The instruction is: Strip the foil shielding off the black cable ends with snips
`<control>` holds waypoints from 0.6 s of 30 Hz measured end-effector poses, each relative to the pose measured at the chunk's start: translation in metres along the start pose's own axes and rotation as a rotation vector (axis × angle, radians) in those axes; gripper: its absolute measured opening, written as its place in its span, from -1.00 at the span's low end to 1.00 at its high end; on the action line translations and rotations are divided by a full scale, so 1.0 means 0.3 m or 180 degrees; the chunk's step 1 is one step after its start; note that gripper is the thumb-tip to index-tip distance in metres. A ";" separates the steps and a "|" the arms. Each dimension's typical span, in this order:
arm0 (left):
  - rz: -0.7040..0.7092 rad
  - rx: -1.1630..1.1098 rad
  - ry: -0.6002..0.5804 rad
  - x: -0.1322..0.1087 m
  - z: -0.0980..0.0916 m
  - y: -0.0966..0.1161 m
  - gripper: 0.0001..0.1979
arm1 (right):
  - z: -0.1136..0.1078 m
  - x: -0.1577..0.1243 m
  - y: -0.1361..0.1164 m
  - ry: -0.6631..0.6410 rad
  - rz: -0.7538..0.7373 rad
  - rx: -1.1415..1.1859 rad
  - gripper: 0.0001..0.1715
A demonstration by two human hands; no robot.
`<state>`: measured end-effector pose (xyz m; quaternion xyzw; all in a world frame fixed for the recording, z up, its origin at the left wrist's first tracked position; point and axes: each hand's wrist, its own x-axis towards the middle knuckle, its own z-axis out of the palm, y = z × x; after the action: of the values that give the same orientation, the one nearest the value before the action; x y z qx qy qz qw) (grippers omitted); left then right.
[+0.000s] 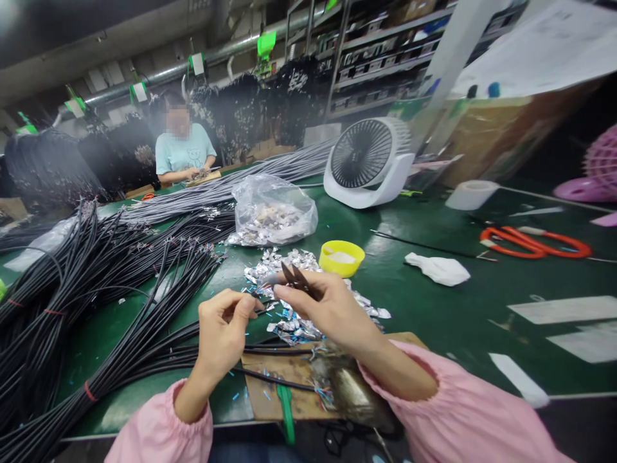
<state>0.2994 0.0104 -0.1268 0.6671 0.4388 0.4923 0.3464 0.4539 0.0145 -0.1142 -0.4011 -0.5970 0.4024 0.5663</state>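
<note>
Black cable (261, 302) shows its short end between the two hands, just above the near part of the green tabletop (366, 257). The left hand (222, 331) pinches it between thumb and curled fingers, knuckles up, thumb pointing right, the wrist rising steeply from a pink cuff. The right hand (332, 305) comes in from the lower right, forearm slanting up and leftward, back of the hand upward. Its thumb and forefinger reach toward the cable's end, almost meeting; whether they touch it, I cannot tell. Dark snips (295, 276) are tucked in that same palm, pointed blades jutting up past the forefinger.

Beneath and beyond the right hand lie crumpled silver foil scraps (289, 325), with a yellow bowl (342, 259) just behind. Nearer the body, other cable ends rest on a brown board (270, 373), beside a green handle (286, 411). Bundled black cables (120, 350) fan out to the left. Farther off stand a clear bag (274, 209) and a white fan (369, 164); across the table sits a co-worker (186, 151).
</note>
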 end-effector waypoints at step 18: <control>-0.0586 -0.0812 -0.0450 0.010 -0.004 0.010 -0.51 | 0.024 -0.006 0.010 -0.0486 0.1074 0.0980 -0.42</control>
<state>0.2994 0.0120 -0.1228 0.6077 0.4066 0.4620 0.5019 0.4470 0.0137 -0.1179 -0.3724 -0.4943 0.6068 0.4988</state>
